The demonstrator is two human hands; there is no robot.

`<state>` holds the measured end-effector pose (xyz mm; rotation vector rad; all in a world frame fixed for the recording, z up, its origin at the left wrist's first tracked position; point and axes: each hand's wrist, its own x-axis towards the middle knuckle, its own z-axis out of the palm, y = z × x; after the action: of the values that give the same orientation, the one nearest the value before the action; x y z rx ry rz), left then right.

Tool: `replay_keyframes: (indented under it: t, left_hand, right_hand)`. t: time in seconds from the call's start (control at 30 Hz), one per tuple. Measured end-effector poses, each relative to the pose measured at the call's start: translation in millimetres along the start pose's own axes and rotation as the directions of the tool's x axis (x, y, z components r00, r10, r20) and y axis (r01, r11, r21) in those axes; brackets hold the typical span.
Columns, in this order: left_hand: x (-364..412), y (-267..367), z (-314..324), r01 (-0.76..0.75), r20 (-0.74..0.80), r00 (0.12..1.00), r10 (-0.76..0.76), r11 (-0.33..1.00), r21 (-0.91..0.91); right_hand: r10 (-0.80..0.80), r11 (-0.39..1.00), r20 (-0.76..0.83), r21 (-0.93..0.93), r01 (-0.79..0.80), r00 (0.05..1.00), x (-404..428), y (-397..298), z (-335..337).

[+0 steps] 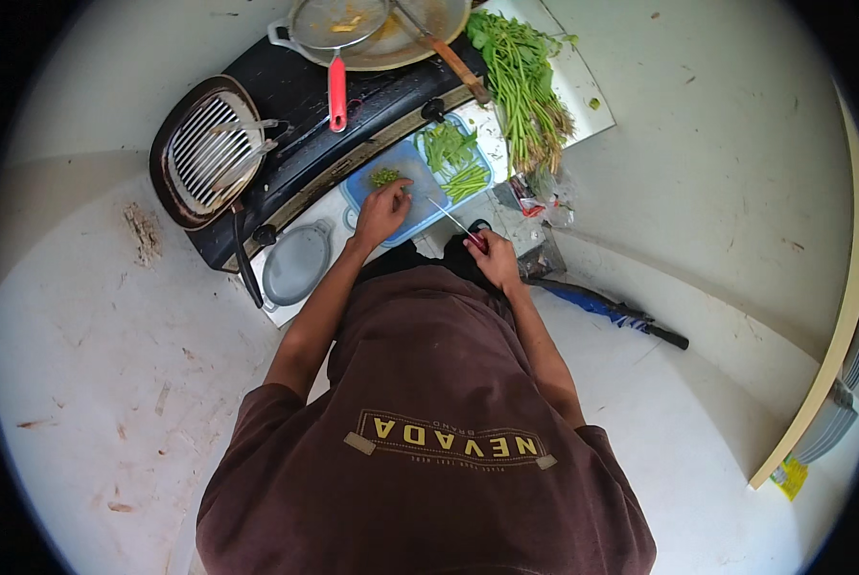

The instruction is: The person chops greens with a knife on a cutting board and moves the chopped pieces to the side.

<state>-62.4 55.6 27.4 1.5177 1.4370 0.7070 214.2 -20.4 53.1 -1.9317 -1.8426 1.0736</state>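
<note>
My right hand (pixel 496 259) is closed around the red handle of a knife (pixel 449 215), whose thin blade points up and left toward a blue cutting board (pixel 414 158). Over the board's near part is my left hand (pixel 382 214), fingers bent and touching or just above its surface; I see nothing held in it. A small heap of chopped green pieces (pixel 384 177) lies just beyond its fingertips. To the right, a light blue tray (pixel 488 164) holds green leaves (pixel 447 146) and cut green stems (pixel 465 182).
A black gas stove (pixel 307 136) carries a grill pan (pixel 210 154) and a large wok with a red-handled strainer (pixel 337 93). A bunch of leafy greens with roots (pixel 526 100) lies right. A grey oval lid (pixel 297 264) is at left; a blue umbrella (pixel 595 302) leans low right.
</note>
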Motion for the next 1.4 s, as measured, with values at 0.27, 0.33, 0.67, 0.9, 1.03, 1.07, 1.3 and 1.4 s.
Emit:
replay_keyframes:
  t: [0.27,0.33,0.67,0.9,1.03,1.07,1.3,1.4]
  left_hand:
    - [39,30,40,-0.225,0.074,0.973,0.22,0.973,0.059]
    - [46,40,51,-0.199,0.086,0.978,0.192,0.977,0.079]
    - [61,48,102,-0.188,0.078,0.982,0.171,0.903,0.385]
    - [61,49,107,-0.108,0.089,0.993,0.076,0.891,0.441]
    - [61,50,103,-0.178,0.13,0.983,0.132,0.863,0.472]
    - [62,50,102,-0.199,0.139,0.979,0.151,0.865,0.461]
    - [62,42,102,-0.174,0.051,0.985,0.166,0.921,0.35]
    - [64,42,100,-0.189,-0.07,0.973,0.219,0.935,0.301]
  right_hand:
    - [0.102,0.993,-0.065,0.072,-0.097,0.993,-7,39,-20]
    - [0.082,0.994,-0.075,0.083,-0.075,0.994,-4,53,-29]
    - [0.086,0.992,-0.016,0.093,-0.084,0.996,10,84,-94]
    - [0.015,0.999,0.028,0.04,-0.016,0.999,22,104,-100]
    - [-0.018,0.997,0.041,0.071,0.015,0.999,33,109,-99]
    - [-0.014,0.996,0.032,0.088,0.011,0.999,36,110,-98]
    - [-0.029,0.999,0.088,0.047,0.025,0.996,44,115,-98]
    - [-0.036,0.997,0.07,0.068,0.031,0.997,46,120,-96]
